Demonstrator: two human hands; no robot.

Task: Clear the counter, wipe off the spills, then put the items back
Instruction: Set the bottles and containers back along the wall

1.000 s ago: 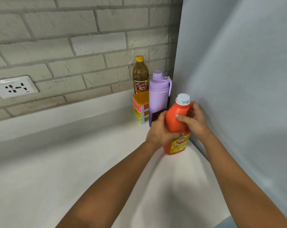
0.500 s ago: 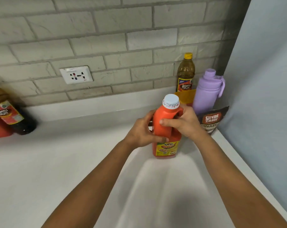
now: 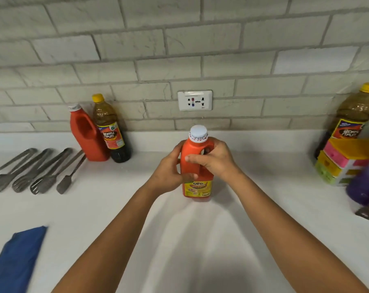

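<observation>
An orange ketchup bottle (image 3: 197, 182) with a white cap and yellow label stands upright in the middle of the white counter (image 3: 200, 240). My left hand (image 3: 168, 172) grips its left side. My right hand (image 3: 214, 161) wraps around its handle from the right. A folded blue cloth (image 3: 16, 256) lies at the counter's near left.
A second red bottle (image 3: 85, 138) and a dark vinegar bottle (image 3: 109, 127) stand at the back left, with several metal tongs (image 3: 35, 172) lying beside them. At the right are another vinegar bottle (image 3: 350, 117), a small colourful drawer unit (image 3: 344, 161) and a blurred purple flask (image 3: 365, 182). A wall socket (image 3: 194, 100) sits above.
Both hands have carried the ketchup bottle leftward from the right corner to the counter's middle. The view has swung left, bringing the tongs, the left bottles and the cloth into sight.
</observation>
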